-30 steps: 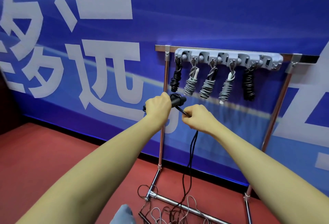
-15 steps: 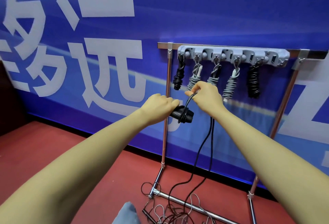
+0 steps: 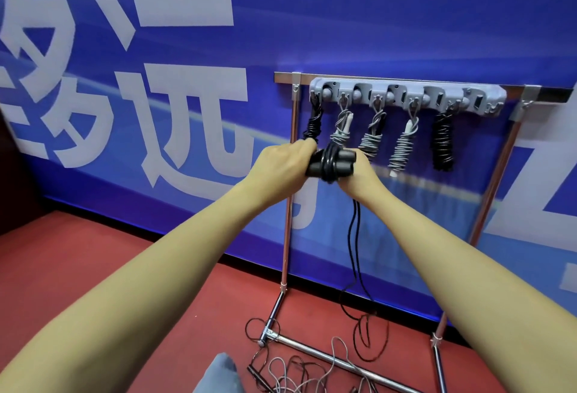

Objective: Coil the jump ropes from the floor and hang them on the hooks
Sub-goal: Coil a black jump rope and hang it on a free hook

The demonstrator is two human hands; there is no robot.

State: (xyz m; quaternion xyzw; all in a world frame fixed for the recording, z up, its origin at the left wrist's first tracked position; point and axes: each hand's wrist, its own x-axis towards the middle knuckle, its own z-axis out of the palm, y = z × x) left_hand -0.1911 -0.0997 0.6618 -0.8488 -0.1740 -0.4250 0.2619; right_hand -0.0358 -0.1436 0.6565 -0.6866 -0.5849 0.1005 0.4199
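My left hand [image 3: 282, 164] grips the two black handles [image 3: 332, 163] of a black jump rope, held side by side at chest height. Black cord is wound around the handles in a few turns. My right hand [image 3: 359, 177] is under and behind the handles' right end, fingers curled on the cord. The rest of the cord [image 3: 356, 252] hangs down to the red floor. Just behind, a grey hook rail [image 3: 406, 95] on a chrome rack carries several coiled ropes, black and grey.
Loose black and grey ropes [image 3: 312, 370] lie tangled on the red floor around the rack's base bar [image 3: 343, 361]. The chrome rack posts [image 3: 288, 205] stand close to a blue banner wall. A grey shoe tip [image 3: 218, 374] shows at the bottom.
My right hand has swung from above the handles down to their right underside, laying more cord around them. Both hands rose slightly toward the hook rail, and the hanging cord is shorter.
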